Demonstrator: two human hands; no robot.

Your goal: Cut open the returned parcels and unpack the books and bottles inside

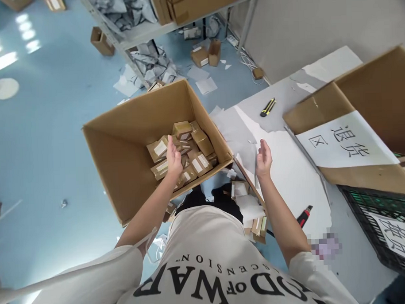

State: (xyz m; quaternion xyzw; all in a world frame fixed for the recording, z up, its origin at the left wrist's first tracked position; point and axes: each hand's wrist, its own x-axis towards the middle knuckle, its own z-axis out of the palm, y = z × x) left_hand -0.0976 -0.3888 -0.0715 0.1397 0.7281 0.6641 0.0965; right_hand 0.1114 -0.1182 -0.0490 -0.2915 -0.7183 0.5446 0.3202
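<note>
My left hand (pixel 174 159) is held with its fingers stretched out over a large open cardboard box (pixel 138 114), and nothing is in it. Several small taped cartons (pixel 201 163) with white labels lie inside that box, gathered toward its right end; my hand hides part of them, and I cannot tell whether it touches any. My right hand (pixel 264 161), also empty with straight fingers, is above the near edge of a white-covered table (pixel 285 162). The two palms roughly face each other, well apart.
On the table are a yellow-black box cutter (pixel 268 107), a red-black cutter (pixel 304 216), a labelled cardboard box (pixel 320 103) and a black crate (pixel 364 226). A metal shelf (pixel 135 39) stands ahead. Paper scraps (pixel 206 86) and small boxes (pixel 102 41) litter the blue floor.
</note>
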